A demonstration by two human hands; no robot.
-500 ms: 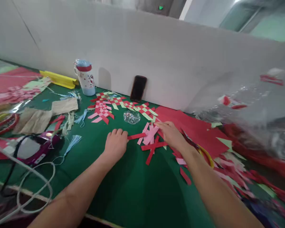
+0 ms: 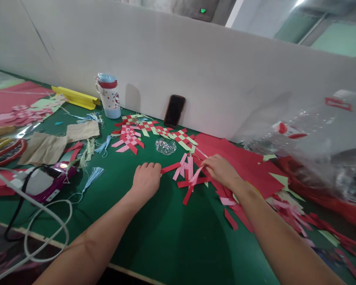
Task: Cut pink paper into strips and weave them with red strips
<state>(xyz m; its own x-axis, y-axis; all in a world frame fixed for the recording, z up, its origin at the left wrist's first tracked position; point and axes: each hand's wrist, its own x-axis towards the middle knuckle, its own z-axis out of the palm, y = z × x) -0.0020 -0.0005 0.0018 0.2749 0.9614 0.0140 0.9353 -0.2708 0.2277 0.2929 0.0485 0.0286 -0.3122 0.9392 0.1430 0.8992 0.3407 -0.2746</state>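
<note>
My left hand [image 2: 146,181] rests knuckles-up on the green table [image 2: 166,237], fingers curled, pinching the end of a red paper strip [image 2: 170,168]. My right hand [image 2: 221,170] is closed on a pink paper strip [image 2: 195,175], lifting it off a small heap of loose pink and red strips [image 2: 187,174]. Beyond them lie woven red, pink and green paper mats [image 2: 129,138] and a small clear bag of googly eyes [image 2: 165,146].
A phone [image 2: 174,111] leans on the white wall beside a lidded cup [image 2: 109,96]. Red paper sheets [image 2: 240,158] and strip scraps spread right, under clear plastic bags [image 2: 314,134]. Left: a purple glue gun [image 2: 49,182] with white cable, tassels, brown cloth, a yellow box.
My right hand has drawn back to the right and closed on a pink strip, raising it from the heap. The left hand keeps its place.
</note>
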